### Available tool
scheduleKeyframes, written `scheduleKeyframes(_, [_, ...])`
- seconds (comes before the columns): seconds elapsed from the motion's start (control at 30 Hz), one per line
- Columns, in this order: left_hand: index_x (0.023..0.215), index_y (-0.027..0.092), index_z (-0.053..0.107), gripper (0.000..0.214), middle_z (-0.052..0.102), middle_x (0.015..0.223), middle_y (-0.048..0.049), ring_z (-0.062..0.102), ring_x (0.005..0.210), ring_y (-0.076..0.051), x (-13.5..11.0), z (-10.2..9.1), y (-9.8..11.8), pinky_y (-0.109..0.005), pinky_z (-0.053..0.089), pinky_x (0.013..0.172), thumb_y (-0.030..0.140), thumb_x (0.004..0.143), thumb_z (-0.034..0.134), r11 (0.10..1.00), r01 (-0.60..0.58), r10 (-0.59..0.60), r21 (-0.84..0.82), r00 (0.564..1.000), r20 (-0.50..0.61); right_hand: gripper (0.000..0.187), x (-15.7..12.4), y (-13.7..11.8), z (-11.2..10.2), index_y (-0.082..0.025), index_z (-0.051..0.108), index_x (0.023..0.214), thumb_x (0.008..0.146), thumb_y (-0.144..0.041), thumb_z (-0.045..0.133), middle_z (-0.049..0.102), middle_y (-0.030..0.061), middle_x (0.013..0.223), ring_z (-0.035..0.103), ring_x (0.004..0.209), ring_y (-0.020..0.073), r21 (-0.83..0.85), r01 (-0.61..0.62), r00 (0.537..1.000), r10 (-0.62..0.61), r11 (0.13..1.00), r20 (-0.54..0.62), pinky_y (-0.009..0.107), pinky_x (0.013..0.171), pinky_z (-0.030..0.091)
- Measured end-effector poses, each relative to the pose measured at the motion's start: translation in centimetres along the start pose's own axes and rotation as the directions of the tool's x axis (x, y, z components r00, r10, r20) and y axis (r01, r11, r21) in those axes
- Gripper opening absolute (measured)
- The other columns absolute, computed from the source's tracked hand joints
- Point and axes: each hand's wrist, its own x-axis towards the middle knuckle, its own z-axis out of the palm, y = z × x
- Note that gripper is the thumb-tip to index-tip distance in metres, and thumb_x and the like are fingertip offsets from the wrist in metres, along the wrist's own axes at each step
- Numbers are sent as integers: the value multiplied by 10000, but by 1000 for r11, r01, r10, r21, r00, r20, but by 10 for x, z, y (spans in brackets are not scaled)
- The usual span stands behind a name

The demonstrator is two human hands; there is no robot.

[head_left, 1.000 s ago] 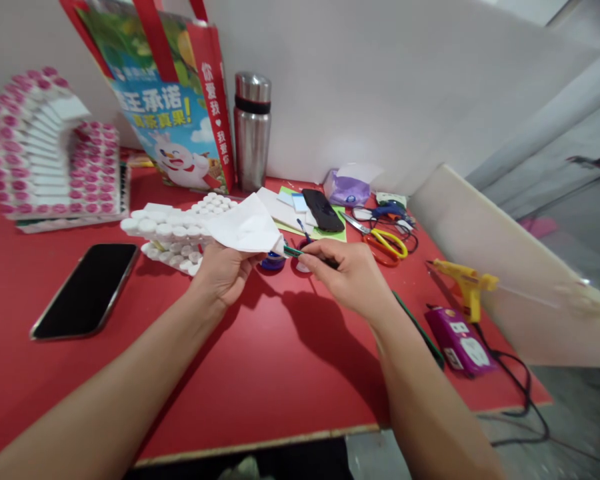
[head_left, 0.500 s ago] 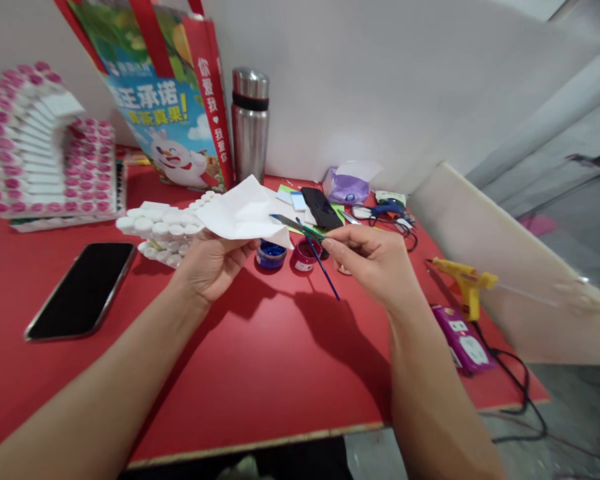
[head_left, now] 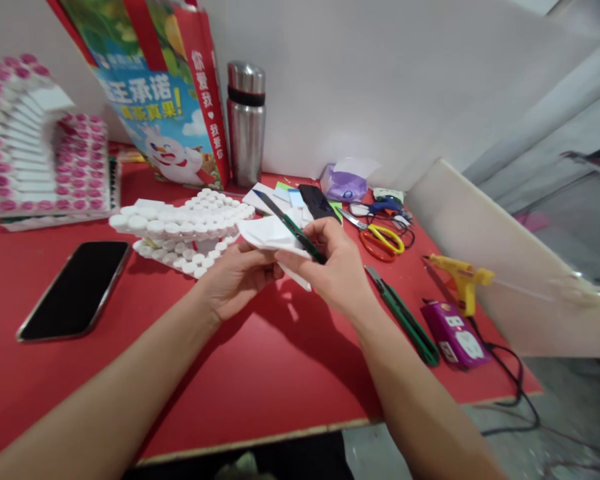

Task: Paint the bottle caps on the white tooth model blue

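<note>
My left hand (head_left: 237, 275) is closed on a crumpled white tissue (head_left: 267, 235) just above the red table (head_left: 260, 373). My right hand (head_left: 336, 267) pinches a thin green-handled brush (head_left: 291, 229), whose dark tip points up and to the left. The brush shaft lies across the tissue, and both hands meet at it. Right behind my left hand sits a white bottle-cap structure (head_left: 180, 230). The small paint pots seen earlier are hidden behind my hands.
A black phone (head_left: 75, 287) lies at the left, below a pink-capped structure (head_left: 35, 140). A printed bag (head_left: 160, 100) and a steel flask (head_left: 245, 127) stand at the back. Scissors (head_left: 383, 238), a green knife (head_left: 403, 313), a glue gun (head_left: 457, 273) and a purple power strip (head_left: 453, 333) lie at the right.
My hands have come together. The tissue, held spread out before, is now bunched around the brush, and the brush has swung so its tip points up-left.
</note>
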Motion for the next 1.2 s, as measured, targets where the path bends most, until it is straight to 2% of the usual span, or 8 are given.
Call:
scheduleKeyframes(0.1, [951, 91, 806, 276, 775, 906, -75, 670, 735, -134, -1, -2, -2, -216, 568, 676, 104, 690, 895, 996, 10, -14, 90, 999, 39, 333, 3, 5, 0, -226, 604, 881, 779, -423, 852, 589, -36, 760, 515, 696, 125, 129, -55, 998, 54, 990, 8, 262, 621, 420])
scheduleKeyframes(0.3, [1176, 201, 758, 459, 762, 1185, -79, 709, 978, -200, 0, -4, 3, -255, 589, 740, 283, 759, 931, 973, -157, 133, 170, 980, 147, 443, 12, 8, -11, -202, 655, 816, 665, -484, 960, 483, -95, 568, 272, 438, 35, 477, -353, 934, 275, 805, 228, 221, 414, 185])
scheduleKeyframes(0.43, [1029, 189, 776, 341, 769, 973, -30, 671, 750, -120, 1, -2, 2, -200, 538, 612, 280, 754, 954, 965, -230, 219, 130, 971, 95, 444, 12, 5, -15, -174, 685, 805, 665, -490, 963, 480, -93, 521, 207, 397, 11, 484, -462, 879, 310, 743, 363, 217, 385, 78])
scheduleKeyframes(0.57, [856, 154, 775, 239, 705, 707, 7, 620, 587, -91, 1, 0, 3, -170, 483, 503, 200, 707, 956, 958, -267, 267, 108, 964, 16, 473, 12, 5, -14, -160, 711, 866, 648, -483, 979, 555, -70, 569, 250, 390, 4, 482, -454, 887, 328, 749, 326, 205, 370, 76])
scheduleKeyframes(0.7, [832, 133, 764, 257, 698, 679, 8, 588, 503, -74, 2, 0, 6, -148, 421, 416, 223, 700, 965, 955, -261, 262, 141, 965, 8, 522, 14, 5, -14, -194, 630, 782, 670, -581, 962, 494, -102, 514, 226, 358, 1, 521, -434, 899, 316, 735, 302, 200, 356, 73])
scheduleKeyframes(0.83, [825, 157, 748, 323, 718, 705, 0, 670, 590, -110, 6, -6, 2, -177, 545, 534, 279, 680, 1010, 943, -303, 297, 139, 953, 57, 643, 19, 2, -19, -222, 510, 648, 735, -783, 814, 376, -117, 447, 161, 322, 7, 579, -475, 879, 327, 663, 346, 212, 334, 61])
scheduleKeyframes(1.1, [875, 205, 757, 291, 770, 849, 19, 727, 772, -122, 10, -9, -1, -205, 607, 739, 197, 697, 988, 946, -304, 295, 110, 951, 88, 408, 17, 10, -20, -187, 688, 763, 558, -366, 992, 466, -107, 499, 227, 376, 5, 537, -425, 905, 344, 729, 250, 197, 363, 101])
scheduleKeyframes(1.2, [1030, 176, 779, 332, 815, 1035, -67, 778, 1025, -252, 6, -4, 3, -318, 648, 875, 392, 812, 904, 983, -173, 166, 56, 979, 119, 359, 14, 8, -20, -188, 700, 780, 599, -361, 957, 472, -96, 516, 256, 402, 18, 502, -359, 932, 327, 787, 153, 209, 385, 106])
